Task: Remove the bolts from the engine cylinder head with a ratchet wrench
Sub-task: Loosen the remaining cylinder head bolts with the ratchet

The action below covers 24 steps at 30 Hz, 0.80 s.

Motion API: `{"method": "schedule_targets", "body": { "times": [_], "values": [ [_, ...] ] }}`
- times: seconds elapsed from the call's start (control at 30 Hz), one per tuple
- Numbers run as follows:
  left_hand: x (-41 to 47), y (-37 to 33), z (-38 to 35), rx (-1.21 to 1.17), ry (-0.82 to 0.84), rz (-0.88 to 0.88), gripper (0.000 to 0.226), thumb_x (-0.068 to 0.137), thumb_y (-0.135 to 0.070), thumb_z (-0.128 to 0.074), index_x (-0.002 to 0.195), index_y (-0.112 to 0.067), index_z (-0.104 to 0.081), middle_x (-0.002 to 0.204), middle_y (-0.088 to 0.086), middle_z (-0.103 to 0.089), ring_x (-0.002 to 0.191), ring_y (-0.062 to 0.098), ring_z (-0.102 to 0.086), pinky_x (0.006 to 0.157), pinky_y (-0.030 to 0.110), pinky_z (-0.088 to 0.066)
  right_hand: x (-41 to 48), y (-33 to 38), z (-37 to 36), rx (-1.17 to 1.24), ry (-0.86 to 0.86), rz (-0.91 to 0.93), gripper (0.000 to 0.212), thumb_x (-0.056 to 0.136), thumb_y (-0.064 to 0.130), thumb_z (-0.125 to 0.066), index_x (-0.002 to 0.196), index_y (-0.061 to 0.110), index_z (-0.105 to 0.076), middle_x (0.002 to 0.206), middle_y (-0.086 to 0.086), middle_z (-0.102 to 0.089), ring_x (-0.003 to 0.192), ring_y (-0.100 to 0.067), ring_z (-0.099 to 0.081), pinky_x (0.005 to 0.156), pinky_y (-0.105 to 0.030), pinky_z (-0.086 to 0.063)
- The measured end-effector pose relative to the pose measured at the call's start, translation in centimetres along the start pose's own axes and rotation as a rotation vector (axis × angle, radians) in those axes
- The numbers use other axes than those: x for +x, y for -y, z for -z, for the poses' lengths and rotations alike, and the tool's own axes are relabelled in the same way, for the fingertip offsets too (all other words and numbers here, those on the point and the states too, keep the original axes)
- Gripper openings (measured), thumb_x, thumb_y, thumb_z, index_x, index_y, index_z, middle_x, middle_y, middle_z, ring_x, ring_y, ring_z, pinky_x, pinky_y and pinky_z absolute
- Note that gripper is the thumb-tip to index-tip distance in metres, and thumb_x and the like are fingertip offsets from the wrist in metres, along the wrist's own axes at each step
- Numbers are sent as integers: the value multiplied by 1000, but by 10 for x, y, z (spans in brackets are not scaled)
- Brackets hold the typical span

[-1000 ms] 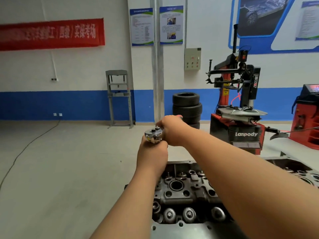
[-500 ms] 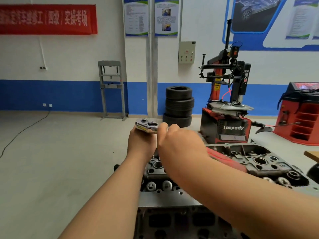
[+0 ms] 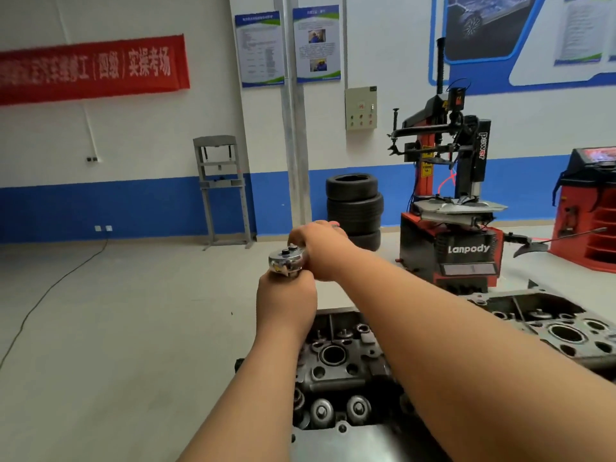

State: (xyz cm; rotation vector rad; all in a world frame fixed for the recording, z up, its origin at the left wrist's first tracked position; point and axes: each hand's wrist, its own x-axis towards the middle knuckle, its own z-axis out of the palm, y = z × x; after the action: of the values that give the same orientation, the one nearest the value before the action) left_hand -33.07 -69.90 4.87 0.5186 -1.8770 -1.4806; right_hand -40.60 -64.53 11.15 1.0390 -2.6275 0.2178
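Ratchet wrench (image 3: 286, 260) grasped in fingers of left hand (image 3: 286, 296) beneath, right hand (image 3: 325, 251) beside

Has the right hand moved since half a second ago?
Yes: the right hand, gripping the ratchet wrench, swung forward, toward the far end of the cylinder head.

Your one head-worn camera faces forward and slightly down, close over the cylinder head (image 3: 346, 378) at lower centre; the workshop wall (image 3: 133, 135) fills the upper frame, far off.
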Motion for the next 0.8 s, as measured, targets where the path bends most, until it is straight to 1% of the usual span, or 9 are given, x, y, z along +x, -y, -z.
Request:
{"method": "schedule_targets", "body": {
  "times": [0.1, 0.23, 0.43, 0.5, 0.57, 0.63, 0.7, 0.73, 0.8],
  "values": [
    [-2, -5, -2, 52, -56, -19, 18, 83, -8, -51, 66, -14, -53, 55, 0, -52, 43, 11, -44, 36, 21, -29, 1, 3, -3, 28, -31, 2, 30, 87, 25, -57, 117, 24, -55, 112, -5, -56, 111, -26, -43, 94, -40, -31],
    [-6, -8, -4, 92, -73, -22, 26, 88, -9, -49, 63, -15, -48, 57, 3, -50, 47, 17, -43, 41, 23, -26, -25, -8, 7, -128, -15, -130, 26, 88, 18, -51, 115, 19, -49, 114, -5, -55, 118, -29, -37, 102, -58, -25],
    [-13, -12, -4, 191, -101, -70, 24, 91, -3, -43, 69, -10, -48, 66, 7, -51, 52, 15, -44, 42, 19, -27, -115, 14, 44, -286, 54, -278, 41, 85, 14, -55, 122, 12, -37, 113, -13, -55, 108, -32, -44, 94, -51, -38],
    [-18, -14, -4, 124, -64, -120, 15, 93, -2, -47, 82, -3, -57, 81, 19, -61, 69, 29, -58, 56, 22, -41, -139, 32, 46, -330, 85, -197, 43, 90, 13, -48, 129, 6, -31, 118, -18, -49, 108, -35, -47, 88, -50, -43],
    [-18, -13, -3, 99, -38, -109, 15, 93, -3, -47, 85, -7, -58, 93, 20, -66, 86, 33, -61, 67, 28, -41, -148, 42, 45, -310, 91, -134, 43, 92, 10, -42, 132, 2, -28, 119, -21, -46, 105, -37, -49, 81, -48, -45],
    [-18, -10, 0, 96, -63, -83, 16, 93, -5, -43, 84, -10, -56, 94, 16, -67, 83, 30, -59, 65, 26, -36, -143, 40, 47, -263, 36, -108, 28, 91, 10, -44, 118, 8, -35, 101, -16, -49, 83, -32, -52, 69, -41, -45],
    [-16, -10, 0, 140, -83, -115, 15, 93, -8, -45, 85, -6, -59, 90, 18, -66, 72, 30, -57, 59, 24, -37, -128, 21, 45, -223, -86, -94, 14, 88, 14, -50, 96, 15, -37, 74, -4, -44, 57, -22, -40, 53, -29, -33],
    [-14, -9, 0, 178, -87, -122, 15, 91, -10, -47, 82, -7, -58, 85, 16, -65, 66, 27, -55, 56, 24, -37, -118, 10, 41, -219, -147, -91, 12, 88, 19, -52, 90, 17, -40, 67, -1, -43, 54, -21, -40, 52, -27, -30],
    [-9, -3, -2, 162, -55, -122, 12, 86, -16, -52, 76, -13, -59, 73, 8, -63, 61, 25, -53, 52, 27, -40, -92, -12, 31, -170, -178, -94, 8, 87, 27, -53, 83, 21, -49, 67, 3, -49, 64, -21, -51, 66, -31, -36]
  ]
}}
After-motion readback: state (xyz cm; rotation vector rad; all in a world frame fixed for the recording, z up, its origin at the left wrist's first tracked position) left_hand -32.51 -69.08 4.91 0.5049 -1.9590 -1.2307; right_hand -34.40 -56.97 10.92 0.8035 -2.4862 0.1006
